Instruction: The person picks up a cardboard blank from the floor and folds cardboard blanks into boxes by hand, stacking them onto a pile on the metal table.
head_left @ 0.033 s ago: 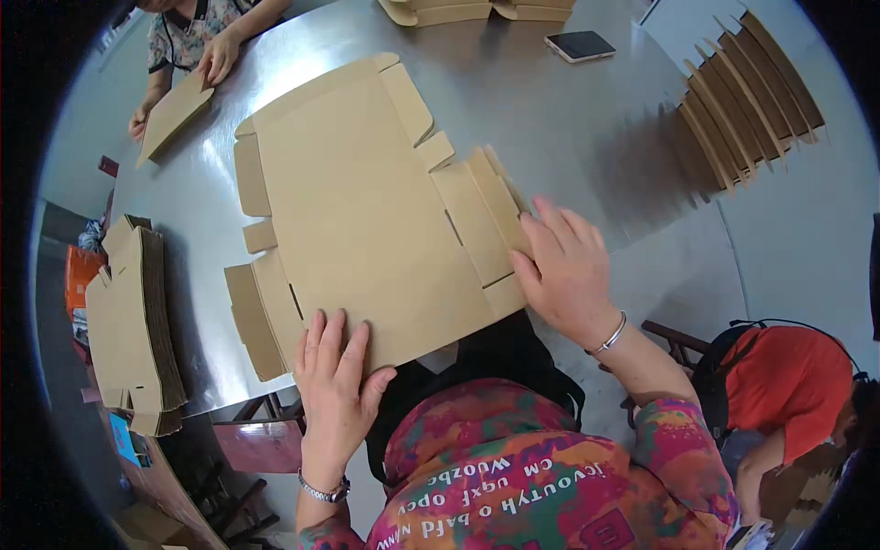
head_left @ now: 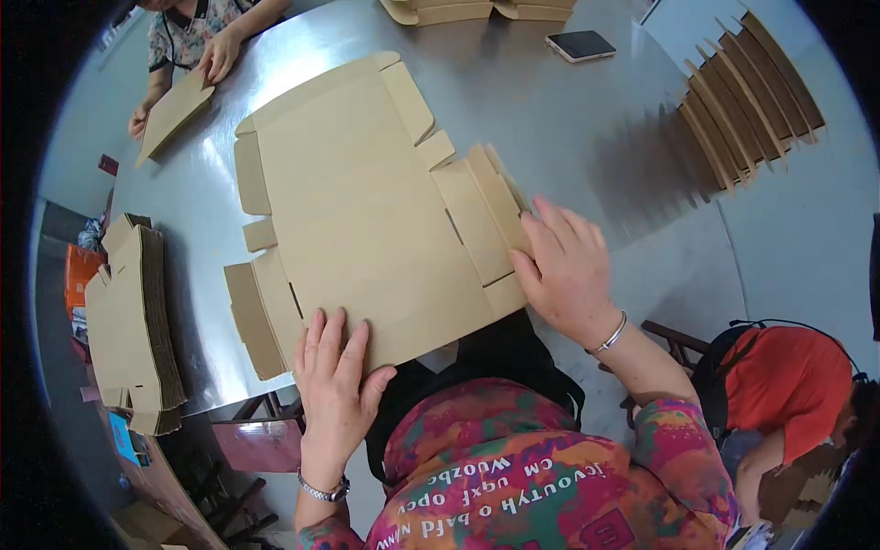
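A flat brown cardboard box blank (head_left: 357,202) lies on the metal table in front of me, its near edge hanging over toward my lap. Its side flaps stick out left and right. Across its near left corner lies my left hand (head_left: 337,380), fingers spread flat on the board and thumb by the edge. My right hand (head_left: 570,270) is against the folded-up right side flap (head_left: 484,211), thumb and index fingertip touching it, fingers stretched out. The far side of that flap is partly hidden.
A stack of flat cardboard blanks (head_left: 128,321) stands at the table's left edge. Folded cardboard pieces (head_left: 752,101) stand in a row at far right, near a phone (head_left: 580,46). A co-worker's hands (head_left: 220,55) hold cardboard at far left. Another person in red (head_left: 793,394) bends at lower right.
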A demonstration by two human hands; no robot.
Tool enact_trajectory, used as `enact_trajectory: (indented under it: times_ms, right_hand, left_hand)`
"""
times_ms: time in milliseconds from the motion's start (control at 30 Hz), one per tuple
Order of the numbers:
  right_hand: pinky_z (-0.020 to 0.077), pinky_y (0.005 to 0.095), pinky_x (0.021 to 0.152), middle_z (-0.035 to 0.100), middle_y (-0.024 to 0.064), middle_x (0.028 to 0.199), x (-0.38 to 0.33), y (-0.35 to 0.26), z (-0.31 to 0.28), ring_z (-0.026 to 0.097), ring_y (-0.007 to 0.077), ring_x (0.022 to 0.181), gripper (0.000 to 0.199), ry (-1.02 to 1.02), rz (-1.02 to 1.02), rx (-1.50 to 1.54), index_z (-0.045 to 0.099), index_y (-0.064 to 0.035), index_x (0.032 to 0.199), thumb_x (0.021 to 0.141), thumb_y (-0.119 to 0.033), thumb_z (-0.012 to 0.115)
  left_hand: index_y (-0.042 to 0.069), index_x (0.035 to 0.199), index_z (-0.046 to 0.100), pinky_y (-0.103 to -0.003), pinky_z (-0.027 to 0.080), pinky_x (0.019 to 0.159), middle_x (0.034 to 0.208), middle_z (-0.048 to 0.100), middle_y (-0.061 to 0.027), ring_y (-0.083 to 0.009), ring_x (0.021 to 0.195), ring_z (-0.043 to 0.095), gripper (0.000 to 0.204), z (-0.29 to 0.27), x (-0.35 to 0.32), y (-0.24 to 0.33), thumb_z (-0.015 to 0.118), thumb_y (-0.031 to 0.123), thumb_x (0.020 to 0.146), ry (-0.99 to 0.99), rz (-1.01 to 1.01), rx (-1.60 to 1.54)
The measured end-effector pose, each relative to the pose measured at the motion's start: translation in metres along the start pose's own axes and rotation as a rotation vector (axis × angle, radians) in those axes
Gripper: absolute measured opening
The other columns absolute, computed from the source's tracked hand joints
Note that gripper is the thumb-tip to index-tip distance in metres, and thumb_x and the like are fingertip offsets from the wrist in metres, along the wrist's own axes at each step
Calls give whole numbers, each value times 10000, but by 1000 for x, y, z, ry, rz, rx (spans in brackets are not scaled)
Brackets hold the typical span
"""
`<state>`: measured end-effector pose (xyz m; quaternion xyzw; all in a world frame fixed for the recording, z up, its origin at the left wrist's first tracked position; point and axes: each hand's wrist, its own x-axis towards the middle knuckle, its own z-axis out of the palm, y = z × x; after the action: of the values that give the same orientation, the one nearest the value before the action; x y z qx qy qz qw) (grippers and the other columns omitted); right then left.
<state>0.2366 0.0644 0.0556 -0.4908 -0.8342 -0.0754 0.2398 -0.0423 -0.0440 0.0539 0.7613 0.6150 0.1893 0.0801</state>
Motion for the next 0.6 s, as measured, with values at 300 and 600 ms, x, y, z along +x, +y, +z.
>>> enact_trajectory:
  times_ms: [300, 600]
  right_hand:
    - [425, 419, 888, 593, 153, 1189, -1, -2, 1, 568, 304, 1037, 371, 37, -3, 16, 594, -17, 1080, 746, -119, 718]
    - [478, 385, 685, 622, 124, 914, 1, -18, -6, 599, 302, 784, 195, 67, 88, 309, 549, -31, 1002, 835, -75, 641]
  left_hand:
    - [30, 1252, 576, -538, 297, 1070, 1353, 490, -211, -421, 1311, 396, 592, -1, -2, 1, 748, 320, 766, -16, -14, 21]
    - [23, 1267, 564, -503, 316, 1074, 1408, 453, -196, -401, 1338, 375, 643, -8, 0, 2, 768, 312, 729, -54, -21, 1]
